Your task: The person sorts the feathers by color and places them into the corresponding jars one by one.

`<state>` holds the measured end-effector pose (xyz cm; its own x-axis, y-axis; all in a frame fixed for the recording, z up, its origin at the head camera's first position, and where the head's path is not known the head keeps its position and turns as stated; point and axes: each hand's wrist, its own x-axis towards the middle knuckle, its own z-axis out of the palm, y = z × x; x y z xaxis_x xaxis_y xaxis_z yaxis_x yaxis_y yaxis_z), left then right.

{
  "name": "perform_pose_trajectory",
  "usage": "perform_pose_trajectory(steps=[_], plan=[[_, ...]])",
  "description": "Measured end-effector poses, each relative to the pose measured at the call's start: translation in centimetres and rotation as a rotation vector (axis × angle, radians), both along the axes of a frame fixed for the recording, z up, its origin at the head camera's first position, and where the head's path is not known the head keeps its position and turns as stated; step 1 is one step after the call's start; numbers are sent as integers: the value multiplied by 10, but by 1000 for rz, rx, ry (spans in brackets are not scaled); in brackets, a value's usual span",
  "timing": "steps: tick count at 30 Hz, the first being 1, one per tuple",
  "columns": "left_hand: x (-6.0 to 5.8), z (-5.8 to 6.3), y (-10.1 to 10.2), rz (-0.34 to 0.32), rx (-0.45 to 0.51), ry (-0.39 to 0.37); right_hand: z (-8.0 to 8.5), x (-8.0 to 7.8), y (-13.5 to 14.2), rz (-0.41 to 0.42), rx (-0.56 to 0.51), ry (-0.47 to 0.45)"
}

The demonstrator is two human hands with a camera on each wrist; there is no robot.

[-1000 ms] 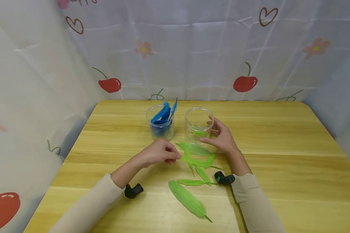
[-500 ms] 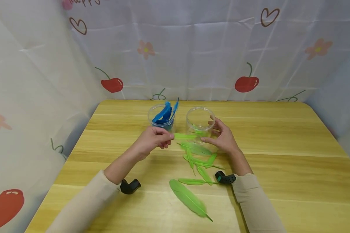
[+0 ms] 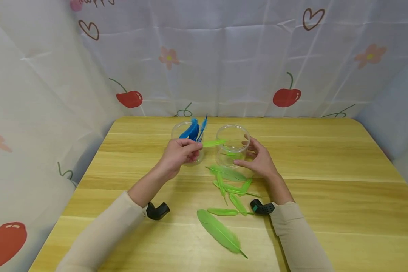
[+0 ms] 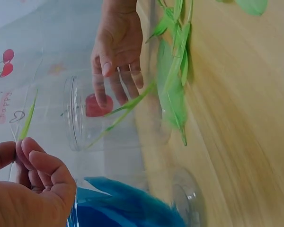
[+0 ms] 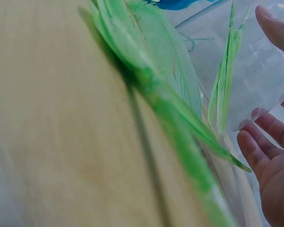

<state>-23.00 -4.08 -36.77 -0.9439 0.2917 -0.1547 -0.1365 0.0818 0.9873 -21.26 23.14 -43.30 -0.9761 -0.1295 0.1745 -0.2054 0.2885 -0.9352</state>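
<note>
My left hand (image 3: 178,156) pinches a small green feather (image 3: 213,143) between thumb and fingers, its far end over the rim of a clear plastic jar (image 3: 223,156). In the left wrist view, this held feather (image 4: 30,116) points up beside the jar's mouth. My right hand (image 3: 261,160) holds the jar's right side, thumb in front and fingers behind. A few green feathers (image 4: 125,111) lie inside the jar. Several more green feathers (image 3: 238,189) are scattered on the table in front of it, with a large green feather (image 3: 219,232) nearest me.
A second clear jar (image 3: 176,130) with blue feathers (image 3: 191,130) stands left of the first, partly behind my left hand. The wooden table (image 3: 333,170) ends at a printed cloth (image 3: 217,75) at the back. Black wrist devices (image 3: 158,210) sit at both cuffs.
My left hand has lifted the small green feather from the pile, up and forward to the jar's rim. My right hand has stayed at the jar.
</note>
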Motion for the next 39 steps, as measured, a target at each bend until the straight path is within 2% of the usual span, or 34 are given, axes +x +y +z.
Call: perform_pose_trajectory(steps=[12, 20, 31, 39], plan=[[-6, -5, 14, 46, 28, 5, 1, 0, 0, 1, -9, 2], [-3, -7, 22, 23, 74, 23, -1, -1, 1, 0, -8, -2], [-4, -8, 31, 31, 73, 66, -1, -1, 2, -8, -8, -2], [-3, -10, 36, -17, 68, 32, -1, -1, 2, -14, 8, -13]])
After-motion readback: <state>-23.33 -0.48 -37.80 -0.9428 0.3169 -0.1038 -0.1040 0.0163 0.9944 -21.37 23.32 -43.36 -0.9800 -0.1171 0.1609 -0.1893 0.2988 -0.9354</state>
